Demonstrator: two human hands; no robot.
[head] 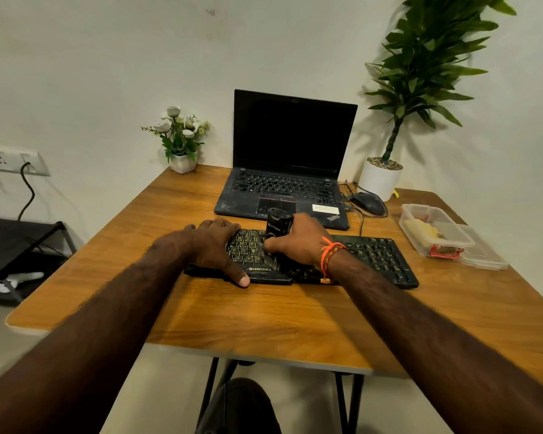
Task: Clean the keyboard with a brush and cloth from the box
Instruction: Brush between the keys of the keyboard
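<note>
A black keyboard [376, 255] with yellow-lettered keys lies across the middle of the wooden table [264, 321]. My left hand [215, 249] lies over its left end, fingers spread across the far edge and thumb at the near edge. My right hand [298, 242] grips a black brush [278, 225] by its thick handle, bristles down on the keys near the keyboard's middle. At the right stands the clear plastic box [433, 233] with a yellowish cloth [422, 228] inside.
An open black laptop [289, 170] sits behind the keyboard, a black mouse [369, 203] with its cable to its right. The box's lid [483, 255] lies beside the box. A small flower pot [182, 162] and a tall potted plant [381, 180] stand at the back.
</note>
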